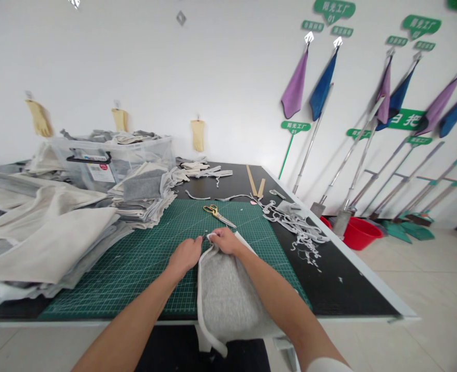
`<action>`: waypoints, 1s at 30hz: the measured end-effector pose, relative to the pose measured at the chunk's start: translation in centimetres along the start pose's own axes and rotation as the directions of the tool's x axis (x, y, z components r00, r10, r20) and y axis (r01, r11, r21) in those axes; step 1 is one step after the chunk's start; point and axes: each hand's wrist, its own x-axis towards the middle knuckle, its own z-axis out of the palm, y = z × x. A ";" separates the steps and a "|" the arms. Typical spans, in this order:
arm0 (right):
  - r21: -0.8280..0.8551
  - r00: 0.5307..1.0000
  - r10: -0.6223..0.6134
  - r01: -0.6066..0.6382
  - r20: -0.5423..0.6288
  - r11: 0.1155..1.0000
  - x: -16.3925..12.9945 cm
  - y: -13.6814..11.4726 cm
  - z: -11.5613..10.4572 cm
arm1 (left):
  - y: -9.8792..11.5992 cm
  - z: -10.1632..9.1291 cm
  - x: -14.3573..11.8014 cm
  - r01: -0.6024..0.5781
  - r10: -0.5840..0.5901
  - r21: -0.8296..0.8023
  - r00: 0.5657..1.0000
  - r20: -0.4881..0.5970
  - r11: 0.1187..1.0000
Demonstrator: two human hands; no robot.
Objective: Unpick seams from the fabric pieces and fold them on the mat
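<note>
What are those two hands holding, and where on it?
Both the left hand and right hand grip the grey cloth piece at its far white-trimmed edge.

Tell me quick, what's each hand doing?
Left hand: fingers closed on the far edge of the grey cloth.
Right hand: fingers pinching the same cloth's white trim.

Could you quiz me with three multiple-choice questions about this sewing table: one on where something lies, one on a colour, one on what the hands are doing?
1. Where are the gold-handled scissors?
A on the floor
B on the green gridded cutting mat
C in the clear plastic bin

2. What colour is the plastic basin beside the table?
A red
B yellow
C white

3. The left hand and right hand are:
A holding scissors
B empty, raised
C gripping the grey fabric piece

Answers: B, they lie on the mat beyond the hands; A, plainly red; C, both hands pinch its top edge.
</note>
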 end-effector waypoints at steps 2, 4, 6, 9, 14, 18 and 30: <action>0.000 1.000 0.000 0.000 0.002 1.000 0.0 0.0 0.0 | 0.1 0.1 0.1 -0.003 0.003 -0.012 1.000 0.010 1.000; 0.000 1.000 -0.003 0.003 0.002 1.000 0.0 0.0 0.0 | 0.2 0.2 0.0 -0.002 0.002 -0.021 1.000 0.011 1.000; 0.000 1.000 -0.005 0.005 -0.001 1.000 0.0 0.0 0.0 | 0.3 0.2 0.0 0.004 -0.003 -0.028 1.000 0.007 1.000; 0.001 1.000 -0.006 0.006 -0.005 1.000 0.1 0.1 0.0 | 0.5 0.3 -0.1 0.009 -0.009 -0.030 1.000 0.000 1.000; 0.009 1.000 0.002 -0.002 0.003 1.000 0.0 0.1 0.0 | 0.7 0.6 0.0 -0.007 0.007 -0.023 1.000 0.001 1.000; 0.011 1.000 0.019 -0.019 0.013 1.000 0.0 0.1 0.1 | 0.6 0.9 0.2 -0.033 0.033 -0.013 0.999 -0.003 0.999; 0.004 1.000 0.012 -0.012 0.008 1.000 0.0 0.1 0.1 | 0.3 0.4 0.1 0.002 -0.004 -0.043 0.999 -0.033 0.999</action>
